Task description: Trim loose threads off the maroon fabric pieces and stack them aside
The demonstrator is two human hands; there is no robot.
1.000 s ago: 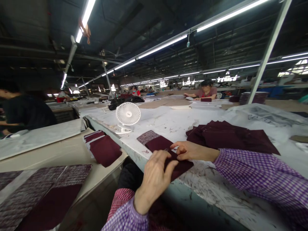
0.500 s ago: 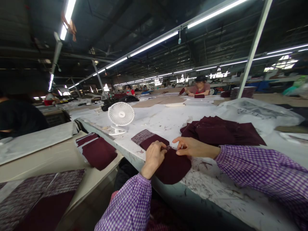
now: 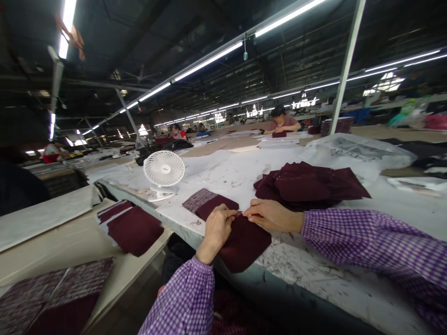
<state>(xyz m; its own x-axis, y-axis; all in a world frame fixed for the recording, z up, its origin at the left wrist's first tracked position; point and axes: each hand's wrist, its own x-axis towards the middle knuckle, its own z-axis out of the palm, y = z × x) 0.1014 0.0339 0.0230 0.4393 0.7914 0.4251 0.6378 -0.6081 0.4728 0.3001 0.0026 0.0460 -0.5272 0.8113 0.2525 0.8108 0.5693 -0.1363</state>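
A maroon fabric piece (image 3: 244,244) lies at the table's near edge, its lower part overhanging. My left hand (image 3: 217,228) pinches its upper edge between thumb and forefinger. My right hand (image 3: 270,215) is closed at the same edge from the right, fingertips pressed on the cloth close to the left ones. A small strip of patterned material shows between the fingertips. Just beyond my left hand lies another piece, a maroon panel with a speckled grey band (image 3: 200,200). Behind my right hand is a loose pile of maroon fabric pieces (image 3: 310,184).
A white fan (image 3: 164,168) stands on the white table (image 3: 223,163) at the left. Lower left, a side surface holds a maroon fabric stack (image 3: 134,230) and speckled panels (image 3: 70,284). Clear plastic (image 3: 359,156) lies at the right. A co-worker (image 3: 282,122) sits across the table.
My right hand's fingers have come down and closed on the fabric's upper edge, beside my left hand, which keeps its pinch. The whole view has shifted slightly.
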